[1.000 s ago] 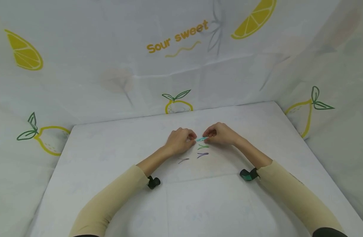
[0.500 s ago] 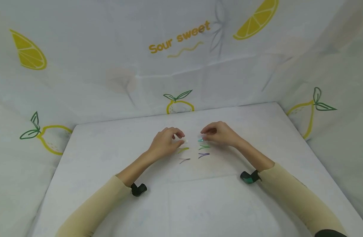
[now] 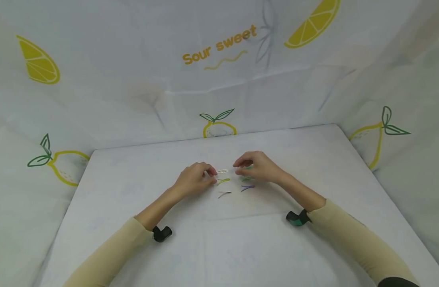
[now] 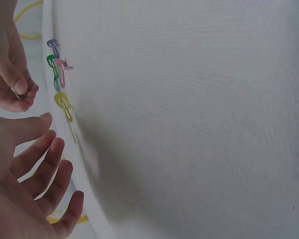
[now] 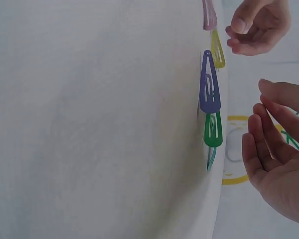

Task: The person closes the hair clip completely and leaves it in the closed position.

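Observation:
Small snap hair clips lie on the white table in two short columns. The left column has a white hair clip, a yellow hair clip and a pink hair clip. In the right one are a teal hair clip, a green hair clip and a purple hair clip. My left hand hovers just left of the white and yellow clips, fingers relaxed and holding nothing. Over the teal and green clips, partly hiding them in the head view, is my right hand, its thumb and fingers apart with nothing between them.
A white cloth printed with lemons hangs behind and beside the table. Each wrist carries a small black camera, the left camera and the right camera, low over the tabletop.
My left hand has moved left from the teal clip, uncovering the white and yellow clips. My right hand has released the teal clip and shifted slightly left over it.

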Demonstrator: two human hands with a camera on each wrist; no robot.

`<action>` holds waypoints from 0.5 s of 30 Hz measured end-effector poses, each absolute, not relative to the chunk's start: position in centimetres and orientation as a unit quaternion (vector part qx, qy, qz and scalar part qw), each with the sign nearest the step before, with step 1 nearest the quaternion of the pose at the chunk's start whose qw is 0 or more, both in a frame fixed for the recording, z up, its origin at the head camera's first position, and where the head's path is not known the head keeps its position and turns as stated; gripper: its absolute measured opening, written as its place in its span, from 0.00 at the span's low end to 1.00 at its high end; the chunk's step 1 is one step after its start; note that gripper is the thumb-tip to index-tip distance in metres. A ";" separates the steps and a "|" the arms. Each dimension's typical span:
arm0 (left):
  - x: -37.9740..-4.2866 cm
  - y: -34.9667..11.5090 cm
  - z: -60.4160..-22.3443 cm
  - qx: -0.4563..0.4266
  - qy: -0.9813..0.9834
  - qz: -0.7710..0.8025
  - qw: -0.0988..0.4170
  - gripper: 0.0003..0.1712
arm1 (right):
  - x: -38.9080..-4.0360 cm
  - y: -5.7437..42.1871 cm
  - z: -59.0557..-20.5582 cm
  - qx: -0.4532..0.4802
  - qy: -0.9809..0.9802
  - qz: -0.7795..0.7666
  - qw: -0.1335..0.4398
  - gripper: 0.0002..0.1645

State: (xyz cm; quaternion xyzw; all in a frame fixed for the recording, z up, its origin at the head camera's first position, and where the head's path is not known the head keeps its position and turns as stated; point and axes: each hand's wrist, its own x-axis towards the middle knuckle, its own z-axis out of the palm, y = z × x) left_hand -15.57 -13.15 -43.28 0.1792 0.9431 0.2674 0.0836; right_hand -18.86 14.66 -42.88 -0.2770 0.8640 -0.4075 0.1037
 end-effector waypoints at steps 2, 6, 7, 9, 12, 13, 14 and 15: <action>-15.5 -13.1 -43.4 0.182 0.942 0.268 0.089 0.09 | -18.8 14.2 -43.0 -0.287 0.860 -0.408 0.105 0.13; -15.5 -13.0 -43.8 0.186 0.940 0.270 0.094 0.10 | -18.7 13.5 -43.2 -0.299 0.853 -0.411 0.117 0.13; -15.5 -13.0 -43.8 0.187 0.940 0.271 0.094 0.11 | -18.6 13.4 -43.2 -0.301 0.852 -0.411 0.120 0.14; -15.6 -13.0 -43.9 0.188 0.938 0.274 0.096 0.11 | -18.6 13.1 -43.4 -0.305 0.850 -0.411 0.125 0.14; -15.6 -13.0 -44.0 0.188 0.937 0.278 0.098 0.12 | -18.7 12.8 -43.7 -0.308 0.851 -0.406 0.129 0.13; -15.7 -13.1 -44.1 0.188 0.937 0.279 0.099 0.12 | -18.7 12.7 -43.8 -0.308 0.852 -0.403 0.129 0.13; -15.7 -13.1 -44.2 0.189 0.936 0.279 0.099 0.12 | -18.7 12.6 -43.8 -0.308 0.853 -0.401 0.131 0.13; -15.7 -13.1 -44.3 0.190 0.936 0.280 0.099 0.12 | -18.7 12.6 -43.8 -0.307 0.854 -0.398 0.133 0.13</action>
